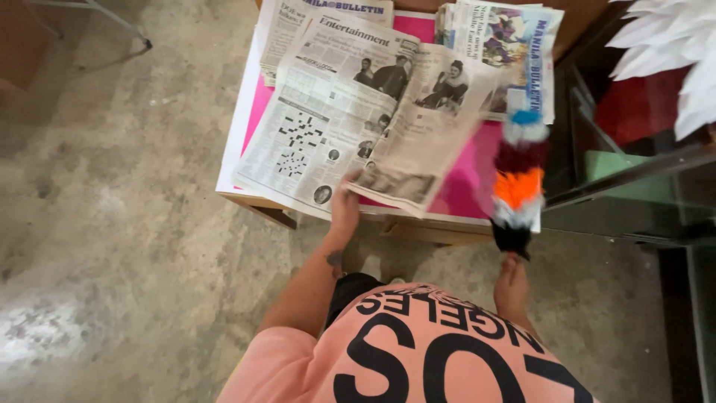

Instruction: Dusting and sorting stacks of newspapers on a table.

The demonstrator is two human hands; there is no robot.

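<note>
My left hand (345, 205) grips the near edge of an open newspaper sheet (350, 112) and lifts its right page, which is blurred. The sheet lies on a low table topped with pink paper (466, 183). My right hand (512, 282) holds the handle of a feather duster (518, 179) with blue, white, dark red, orange and black feathers; the duster points away from me over the table's right side.
More folded newspapers (507, 45) lie stacked at the table's far end. A glass-and-metal cabinet (634, 179) stands right of the table, with white feathers (671, 52) above it. Bare concrete floor (127, 224) spreads to the left. A metal leg (112, 22) stands at far left.
</note>
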